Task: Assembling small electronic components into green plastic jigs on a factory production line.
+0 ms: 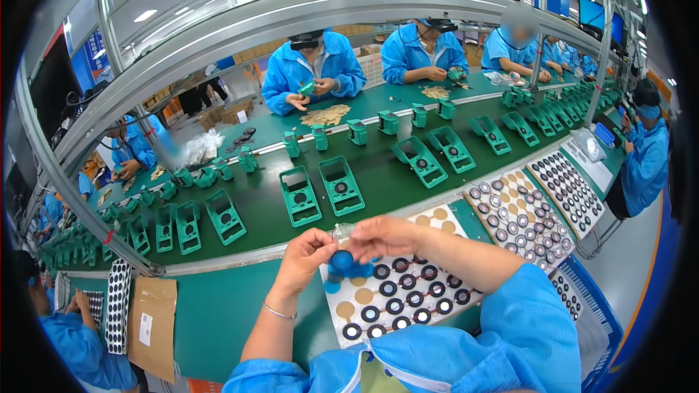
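Over the near edge of the conveyor, my left hand [307, 256] is closed in a pinch, its fingertips beside a dark blue round disc [341, 260]. What lies inside the pinch is too small to make out. Just to its right, my right hand [384, 237] is smeared by motion, so its fingers cannot be read. A small clear, shiny piece [341, 231] shows between the two hands. Below them, several blue discs [352, 270] lie in a loose cluster on a white sheet [331, 313]. Black rings with pale centres [394, 306] and tan round pads [363, 295] sit on that sheet in rows.
A green conveyor [269, 189] carries green plastic housings [341, 185] across in front of me. To the right are more sheets of round parts [520, 218] and a blue crate [604, 320]. Left stands a cardboard piece [154, 327]. Co-workers [313, 73] sit opposite, beneath a metal frame.
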Tool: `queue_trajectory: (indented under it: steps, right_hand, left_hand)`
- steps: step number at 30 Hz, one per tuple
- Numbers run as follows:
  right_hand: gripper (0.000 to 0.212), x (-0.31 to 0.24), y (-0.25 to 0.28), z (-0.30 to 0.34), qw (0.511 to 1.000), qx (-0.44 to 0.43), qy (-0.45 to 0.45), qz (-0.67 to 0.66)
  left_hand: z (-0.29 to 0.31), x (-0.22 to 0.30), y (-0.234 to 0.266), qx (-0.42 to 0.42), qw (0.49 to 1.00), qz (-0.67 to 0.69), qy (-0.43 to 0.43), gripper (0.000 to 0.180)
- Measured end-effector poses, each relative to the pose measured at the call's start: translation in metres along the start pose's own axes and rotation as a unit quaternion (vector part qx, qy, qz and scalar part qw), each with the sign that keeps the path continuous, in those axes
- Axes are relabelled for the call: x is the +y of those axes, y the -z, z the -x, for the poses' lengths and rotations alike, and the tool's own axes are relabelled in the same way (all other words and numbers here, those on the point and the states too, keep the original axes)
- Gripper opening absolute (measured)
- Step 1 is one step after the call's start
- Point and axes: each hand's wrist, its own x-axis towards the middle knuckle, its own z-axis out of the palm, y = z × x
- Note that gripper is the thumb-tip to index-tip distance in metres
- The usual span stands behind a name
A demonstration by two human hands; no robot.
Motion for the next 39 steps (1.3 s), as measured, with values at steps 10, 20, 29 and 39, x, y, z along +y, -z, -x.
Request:
queue_trajectory:
  steps: [10, 20, 29, 39]
  right_hand:
    - [0.035, 0.016, -0.016, -0.017, 0.971, -0.179, -0.012, -0.156]
    - [0.037, 0.009, -0.041, -0.005, 0.668, 0.162, 0.412, 0.597]
    - [0.037, 0.011, -0.045, -0.006, 0.598, 0.165, 0.406, 0.671]
    - [0.035, 0.020, -0.044, -0.010, 0.659, 0.172, 0.380, 0.625]
  left_hand:
    - [0.004, -0.009, -0.002, 0.059, 0.994, 0.049, -0.075, 0.009]
    - [0.006, -0.018, 0.009, 0.099, 0.994, 0.002, 0.051, 0.017]
    - [0.008, -0.022, 0.009, 0.128, 0.989, 0.027, 0.070, 0.013]
    - [0.013, -0.030, 0.007, 0.122, 0.988, 0.071, 0.064, 0.013]
